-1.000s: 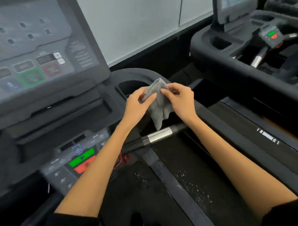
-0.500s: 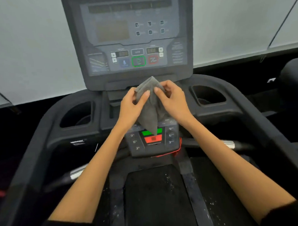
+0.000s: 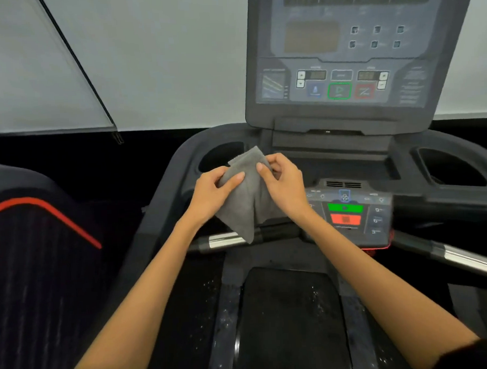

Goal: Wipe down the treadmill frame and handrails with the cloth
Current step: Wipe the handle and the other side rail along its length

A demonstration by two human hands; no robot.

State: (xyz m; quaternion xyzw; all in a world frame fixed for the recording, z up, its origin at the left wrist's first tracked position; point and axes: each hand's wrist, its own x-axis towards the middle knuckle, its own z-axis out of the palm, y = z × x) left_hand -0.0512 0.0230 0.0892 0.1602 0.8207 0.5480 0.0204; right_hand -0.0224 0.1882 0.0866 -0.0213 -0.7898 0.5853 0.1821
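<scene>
Both hands pinch the grey cloth (image 3: 247,195): left grip (image 3: 213,194) at its 9 o'clock edge, right grip (image 3: 282,184) at 3 o'clock. The cloth's lower corner hangs over the treadmill's chrome handrail (image 3: 225,240), at 6 o'clock.

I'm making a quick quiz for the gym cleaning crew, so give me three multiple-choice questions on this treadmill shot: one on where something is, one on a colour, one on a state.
1. Where does the grey cloth hang?
A. Over the left side of the console, above the left handrail grip
B. Inside the right cup holder
C. Flat on the running belt

2. What colour is the large button directly above the red button on the lower keypad?
A. Blue
B. Green
C. Yellow

3. How is the cloth held?
A. Left hand only
B. Right hand only
C. Pinched by both hands

Answers:
1. A: the cloth's lower corner dangles in front of the silver handrail grip, beside the left cup holder.
2. B: the green button sits just above the red button.
3. C: the left hand and right hand each grip the cloth's upper part.
</scene>
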